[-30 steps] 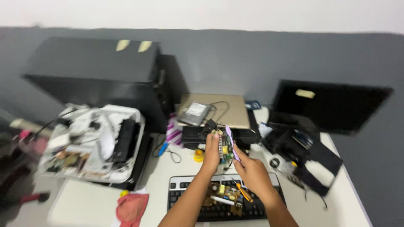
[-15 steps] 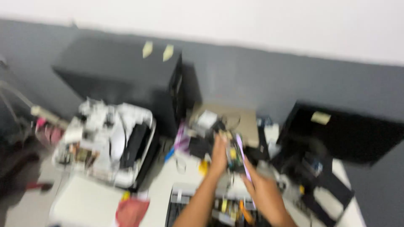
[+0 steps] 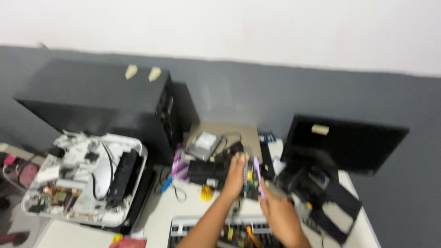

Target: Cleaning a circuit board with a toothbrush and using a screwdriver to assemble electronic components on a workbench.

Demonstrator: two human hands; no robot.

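The left hand (image 3: 236, 174) is gripping a small green circuit board (image 3: 249, 180) with yellow parts, fingers curling over its left edge and holding it up just above the pale counter (image 3: 183, 211). The right hand (image 3: 278, 211) is closing around a slim purple-handled tool (image 3: 257, 177), its tip standing against the board's right side; the picture is blurry, so how tightly those fingers are wrapping the handle I cannot tell.

Crowding in right behind the board is a black boxy component (image 3: 202, 169) with tangled black cables, and a silver hard drive (image 3: 203, 144) is lying on a tan cardboard sheet (image 3: 245, 135). Below the arms, a black keyboard (image 3: 183, 229) is carrying small loose parts. A yellow round piece (image 3: 206, 194) is sitting just left of the left wrist, near a blue-handled tool (image 3: 166, 184).

To the far left, an opened white printer (image 3: 87, 183) is showing its insides. Behind it a big black computer tower (image 3: 101, 103) is standing with two pale yellow paper tags (image 3: 142, 72) stuck on top. On the right, a black flat monitor (image 3: 344, 142) is leaning tilted, one pale rectangular sticker (image 3: 320, 129) on its back, with a black open device (image 3: 321, 193) just beneath it.
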